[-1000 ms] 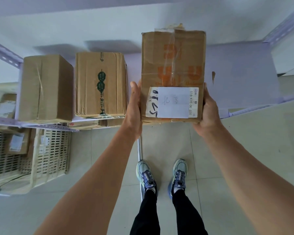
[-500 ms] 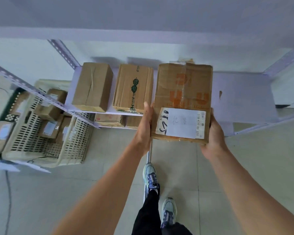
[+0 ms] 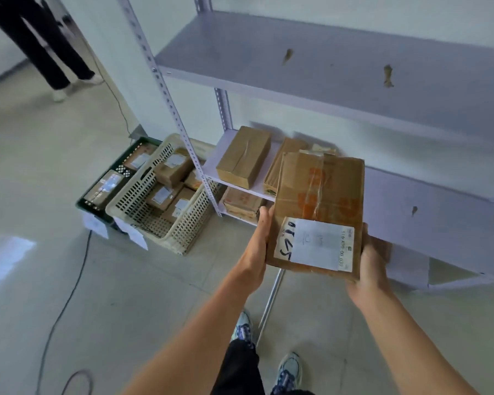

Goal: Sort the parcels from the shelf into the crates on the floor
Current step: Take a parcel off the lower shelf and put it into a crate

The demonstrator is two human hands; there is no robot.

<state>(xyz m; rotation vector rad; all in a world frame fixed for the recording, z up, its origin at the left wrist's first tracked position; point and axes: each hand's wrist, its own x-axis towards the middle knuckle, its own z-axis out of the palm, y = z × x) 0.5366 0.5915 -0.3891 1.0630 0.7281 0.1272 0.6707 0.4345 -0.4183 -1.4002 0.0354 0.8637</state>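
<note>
The crates sit on the floor at far left: the green crate [image 3: 120,168] outermost, the cream crate [image 3: 188,223] just beside it, tucked by the end of the shelf [image 3: 411,195], both already holding boxes. We judge that leftward, downward offset to be what the carry turns on. Our left hand [image 3: 258,243] is the nearer to them, clamped on the left edge of the parcel [image 3: 320,195]; our right hand [image 3: 367,269] cups its near right corner. So the parcel is held between our fingers, clear of the shelf, long axis running away from us, label up.
</note>
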